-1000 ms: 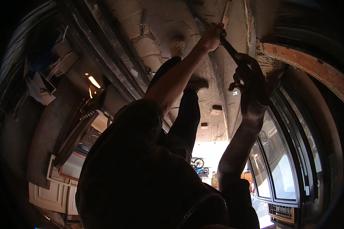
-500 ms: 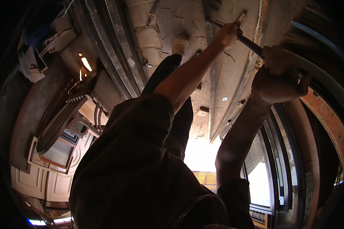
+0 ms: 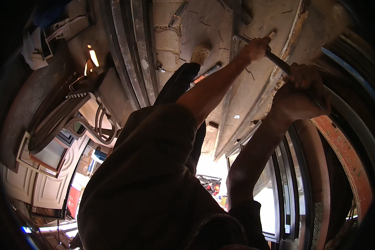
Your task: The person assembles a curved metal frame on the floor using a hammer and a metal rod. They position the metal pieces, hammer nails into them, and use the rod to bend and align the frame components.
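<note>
A dark, slender bar runs aslant from the upper middle down toward the right. My left hand is wrapped round it near its far end. Lower down the bar, my right hand grips it too, with the fingers curled over and partly in shadow. A small pale piece sticks out just beyond my left hand; I cannot tell whether it is held. Beneath my left forearm, a tool with an orange handle lies on the floor beside a perforated clog on a foot.
Long dark metal beams lie to the left of the foot. Another hand tool rests on the floor at the top. Chairs and panelled doors stand at left. Dark frames and a worn orange-red beam crowd the right.
The view has shifted slightly, and the orange-handled tool now shows beside the clog. Both hands keep hold of the bar; my right hand's grip has turned a little.
</note>
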Motion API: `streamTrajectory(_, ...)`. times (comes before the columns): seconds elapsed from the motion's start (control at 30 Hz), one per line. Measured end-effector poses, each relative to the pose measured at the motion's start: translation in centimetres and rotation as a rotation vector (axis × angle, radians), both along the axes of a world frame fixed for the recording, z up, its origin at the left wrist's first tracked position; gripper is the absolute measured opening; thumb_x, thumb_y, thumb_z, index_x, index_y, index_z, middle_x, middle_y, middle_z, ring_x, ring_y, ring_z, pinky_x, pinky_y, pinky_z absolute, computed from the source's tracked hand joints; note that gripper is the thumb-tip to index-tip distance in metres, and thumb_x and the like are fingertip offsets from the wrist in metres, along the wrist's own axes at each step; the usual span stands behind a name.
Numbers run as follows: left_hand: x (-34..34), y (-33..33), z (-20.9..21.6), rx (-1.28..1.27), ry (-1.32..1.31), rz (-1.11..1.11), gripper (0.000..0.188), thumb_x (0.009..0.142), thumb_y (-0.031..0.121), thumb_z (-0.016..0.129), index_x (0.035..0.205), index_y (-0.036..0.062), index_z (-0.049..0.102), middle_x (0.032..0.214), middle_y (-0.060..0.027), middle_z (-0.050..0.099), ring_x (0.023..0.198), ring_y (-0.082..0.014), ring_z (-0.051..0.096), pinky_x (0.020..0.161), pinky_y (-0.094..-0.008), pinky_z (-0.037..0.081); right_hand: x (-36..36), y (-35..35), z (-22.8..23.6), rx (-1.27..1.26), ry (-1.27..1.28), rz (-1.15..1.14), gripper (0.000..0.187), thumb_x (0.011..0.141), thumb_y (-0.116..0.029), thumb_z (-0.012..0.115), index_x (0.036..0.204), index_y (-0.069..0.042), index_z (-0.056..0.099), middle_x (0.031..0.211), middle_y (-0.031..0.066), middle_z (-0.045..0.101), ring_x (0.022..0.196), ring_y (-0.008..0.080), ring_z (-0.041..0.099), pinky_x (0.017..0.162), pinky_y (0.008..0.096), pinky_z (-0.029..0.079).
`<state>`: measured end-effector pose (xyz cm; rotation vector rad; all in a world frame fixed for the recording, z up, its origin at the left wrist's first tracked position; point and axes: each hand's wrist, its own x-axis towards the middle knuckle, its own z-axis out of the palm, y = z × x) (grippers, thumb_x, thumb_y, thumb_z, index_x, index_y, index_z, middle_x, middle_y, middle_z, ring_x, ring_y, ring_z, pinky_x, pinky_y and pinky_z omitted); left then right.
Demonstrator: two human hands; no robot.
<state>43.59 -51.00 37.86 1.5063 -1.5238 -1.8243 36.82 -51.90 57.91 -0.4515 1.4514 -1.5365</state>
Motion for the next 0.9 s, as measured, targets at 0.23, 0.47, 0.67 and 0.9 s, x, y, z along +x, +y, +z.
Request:
streamTrajectory(0.23,0.8,2.2,-0.4,-0.066,-0.018,0.040,0.019,0.089,0.017,0.047,0.083,0.0000,0.053,0.069,-0.0195,0.059,0.070,-0.0334,0.063,0.066,-0.0421,0.047,1.4,2.3,0.2,-0.067,-0.019,0.076,0.066,0.088,-0.063,0.025,0.059,-0.007,0.045,0.055,0.0031,0.033,0.056,0.0158,0.032,0.061,0.0319,0.027)
streamTrajectory(0.47,2.1,8.8,-0.2,-0.126,0.194,-0.074,0.030,0.090,0.020,0.045,0.073,-0.0035,0.051,0.065,-0.0256,0.053,0.064,-0.0407,0.056,0.064,-0.0472,0.044,2.6,13.7,1.9,-0.014,-0.002,0.077,0.065,0.090,-0.062,0.023,0.065,-0.006,0.047,0.061,0.0064,0.036,0.061,0.0199,0.035,0.076,0.0391,0.037)
streamTrajectory(0.67,0.3,11.1,-0.9,-0.106,0.040,-0.074,0.029,0.086,0.024,0.052,0.069,0.0017,0.051,0.065,-0.0181,0.055,0.067,-0.0358,0.058,0.065,-0.0447,0.046,2.4,16.3,2.0,0.100,0.110,-0.122,0.079,0.089,-0.065,0.018,0.071,0.002,0.056,0.060,0.0112,0.041,0.061,0.0235,0.041,0.067,0.0378,0.036)
streamTrajectory(0.9,-1.6,0.0,-0.1,0.160,0.119,0.229,0.071,0.100,0.050,0.025,0.068,-0.0039,0.058,0.066,-0.0188,0.057,0.066,-0.0332,0.057,0.076,-0.0454,0.044,-6.3,-1.4,-5.3,-0.274,-0.097,0.244,0.072,0.090,-0.069,0.014,0.069,-0.008,0.045,0.058,0.0034,0.036,0.056,0.0166,0.036,0.057,0.0328,0.034)
